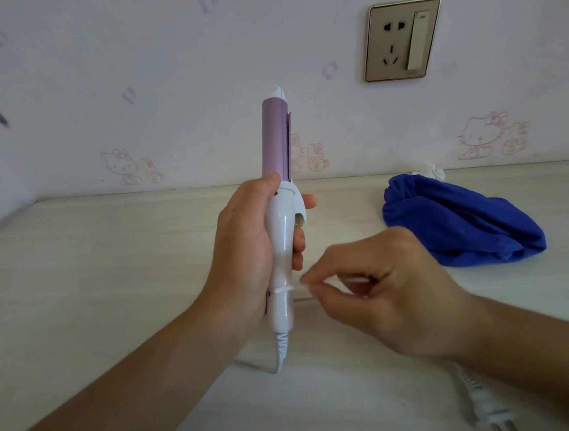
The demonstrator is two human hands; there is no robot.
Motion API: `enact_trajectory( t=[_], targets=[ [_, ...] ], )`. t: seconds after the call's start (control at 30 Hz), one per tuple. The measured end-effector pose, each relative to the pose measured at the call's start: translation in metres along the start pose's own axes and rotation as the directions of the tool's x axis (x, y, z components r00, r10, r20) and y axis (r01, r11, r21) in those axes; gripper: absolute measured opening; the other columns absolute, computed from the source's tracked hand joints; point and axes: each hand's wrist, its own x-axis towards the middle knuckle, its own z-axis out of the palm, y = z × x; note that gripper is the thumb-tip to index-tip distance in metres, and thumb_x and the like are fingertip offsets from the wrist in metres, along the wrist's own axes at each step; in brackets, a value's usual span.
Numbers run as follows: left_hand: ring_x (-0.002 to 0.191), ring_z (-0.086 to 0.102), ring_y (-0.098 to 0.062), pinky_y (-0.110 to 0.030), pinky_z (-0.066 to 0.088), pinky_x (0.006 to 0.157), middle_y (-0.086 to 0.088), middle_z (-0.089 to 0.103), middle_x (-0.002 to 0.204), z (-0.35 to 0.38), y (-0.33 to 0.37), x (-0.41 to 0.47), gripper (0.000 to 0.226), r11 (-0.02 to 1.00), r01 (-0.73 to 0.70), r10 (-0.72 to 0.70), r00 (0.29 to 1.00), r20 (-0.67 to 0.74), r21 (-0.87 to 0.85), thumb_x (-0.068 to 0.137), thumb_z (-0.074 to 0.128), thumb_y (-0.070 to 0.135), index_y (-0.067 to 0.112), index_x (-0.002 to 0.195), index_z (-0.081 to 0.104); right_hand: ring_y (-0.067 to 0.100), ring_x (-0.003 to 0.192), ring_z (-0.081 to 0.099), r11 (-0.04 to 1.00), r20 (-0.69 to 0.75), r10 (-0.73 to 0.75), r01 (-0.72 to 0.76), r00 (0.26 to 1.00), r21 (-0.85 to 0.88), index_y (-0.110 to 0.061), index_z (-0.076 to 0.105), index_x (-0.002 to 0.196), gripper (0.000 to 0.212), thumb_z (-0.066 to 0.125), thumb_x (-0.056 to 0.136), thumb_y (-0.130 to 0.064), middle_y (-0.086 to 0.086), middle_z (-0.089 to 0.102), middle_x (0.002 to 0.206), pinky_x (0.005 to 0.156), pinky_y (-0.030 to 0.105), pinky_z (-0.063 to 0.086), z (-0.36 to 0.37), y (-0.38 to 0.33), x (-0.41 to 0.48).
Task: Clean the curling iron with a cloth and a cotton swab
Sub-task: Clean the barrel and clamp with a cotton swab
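Fingers of the right hand pinch the cotton swab, apparently lying crosswise against the upright curling iron, which the left hand grips.

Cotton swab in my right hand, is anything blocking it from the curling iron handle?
Nothing visible. The right hand holds the cotton swab with its tip already against the curling iron, which the left hand holds upright.

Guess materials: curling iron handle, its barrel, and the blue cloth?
Curling iron handle: glossy white moulded plastic, by the long highlight along it. Barrel: matte lilac, evenly lit with no glare; coated metal or ceramic, the look leaves it open. Blue cloth: soft, slightly fuzzy fabric in slumped folds, likely microfibre or terry.
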Motion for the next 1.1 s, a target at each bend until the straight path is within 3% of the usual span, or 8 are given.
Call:
enact_trajectory(
  t=[0.1, 0.27, 0.37, 0.53, 0.63, 0.87, 0.97, 1.1],
  targets=[
    [0.044, 0.051, -0.014, -0.025, 0.043, 0.040, -0.002, 0.071, 0.064, 0.001, -0.001, 0.000, 0.053, 1.000, 0.000, 0.001, 1.000, 0.017, -0.001, 0.104, 0.045, 0.040, -0.005, 0.115, 0.071, 0.014, 0.046, 0.041, 1.000, 0.052, -0.029, 0.029, 0.998, 0.011, -0.021, 0.081, 0.091, 0.012, 0.073, 0.090, -0.012, -0.008, 0.054, 0.056, 0.052, 0.018, 0.033, 0.004, -0.005, -0.002],
    [0.048, 0.057, -0.015, -0.027, 0.049, 0.044, -0.012, 0.081, 0.100, 0.001, -0.001, 0.001, 0.046, 0.996, -0.084, 0.083, 0.996, 0.016, 0.013, 0.105, 0.041, 0.038, 0.002, 0.118, 0.066, 0.012, 0.042, 0.032, 1.000, -0.098, -0.021, 0.019, 0.995, -0.014, -0.019, 0.081, 0.090, 0.009, 0.073, 0.093, -0.016, -0.013, 0.035, 0.050, 0.049, 0.019, 0.028, -0.006, 0.005, 0.008],
    [0.048, 0.058, -0.017, -0.028, 0.048, 0.045, -0.011, 0.081, 0.095, -0.001, -0.003, 0.001, 0.052, 0.992, -0.118, 0.118, 0.993, 0.003, 0.051, 0.101, 0.040, 0.043, 0.001, 0.119, 0.064, 0.011, 0.044, 0.036, 0.999, -0.022, -0.041, 0.040, 0.999, -0.029, -0.020, 0.080, 0.088, 0.011, 0.073, 0.092, -0.013, -0.013, 0.040, 0.052, 0.052, 0.014, 0.028, -0.001, -0.002, 0.004],
    [0.059, 0.057, -0.019, -0.030, 0.048, 0.054, -0.010, 0.076, 0.082, 0.001, -0.009, 0.000, 0.056, 0.990, -0.136, 0.135, 0.991, 0.022, 0.047, 0.099, 0.042, 0.050, 0.002, 0.117, 0.065, 0.014, 0.042, 0.030, 1.000, -0.206, 0.019, -0.022, 0.978, -0.015, -0.017, 0.080, 0.086, 0.010, 0.072, 0.091, -0.014, -0.003, 0.037, 0.048, 0.047, 0.024, 0.028, -0.019, 0.011, 0.018],
    [0.058, 0.058, -0.018, -0.030, 0.050, 0.053, -0.008, 0.070, 0.076, 0.001, -0.008, 0.000, 0.050, 0.986, -0.149, 0.146, 0.989, 0.039, 0.073, 0.100, 0.044, 0.051, 0.010, 0.111, 0.069, 0.018, 0.042, 0.034, 0.999, -0.205, 0.000, -0.007, 0.979, -0.032, -0.011, 0.079, 0.086, 0.010, 0.070, 0.090, -0.011, 0.004, 0.041, 0.047, 0.045, 0.032, 0.033, -0.023, 0.010, 0.017],
    [0.051, 0.058, -0.019, -0.029, 0.047, 0.046, -0.009, 0.063, 0.064, 0.004, -0.007, -0.003, 0.048, 0.989, -0.122, 0.115, 0.989, 0.093, 0.085, 0.111, 0.037, 0.043, 0.009, 0.105, 0.070, 0.012, 0.042, 0.031, 1.000, -0.305, 0.005, -0.005, 0.952, 0.002, -0.013, 0.077, 0.082, 0.011, 0.070, 0.090, -0.008, -0.006, 0.034, 0.047, 0.047, 0.024, 0.030, -0.028, 0.014, 0.022],
    [0.050, 0.057, -0.021, -0.029, 0.045, 0.045, -0.010, 0.061, 0.062, 0.006, -0.007, -0.005, 0.048, 0.987, -0.137, 0.125, 0.983, 0.133, 0.084, 0.104, 0.041, 0.049, 0.012, 0.098, 0.071, 0.017, 0.040, 0.030, 0.998, -0.235, -0.057, 0.063, 0.970, 0.021, -0.017, 0.078, 0.085, 0.012, 0.070, 0.091, -0.011, -0.006, 0.035, 0.047, 0.044, 0.027, 0.029, -0.022, 0.006, 0.020],
    [0.050, 0.056, -0.021, -0.028, 0.044, 0.045, -0.008, 0.061, 0.064, 0.006, -0.007, -0.005, 0.046, 0.991, -0.119, 0.109, 0.983, 0.145, 0.065, 0.098, 0.044, 0.049, 0.010, 0.103, 0.068, 0.016, 0.042, 0.034, 1.000, -0.322, 0.000, -0.009, 0.947, -0.026, -0.014, 0.078, 0.082, 0.011, 0.071, 0.090, -0.011, -0.004, 0.038, 0.046, 0.045, 0.026, 0.032, -0.030, 0.011, 0.026]
  ],
)
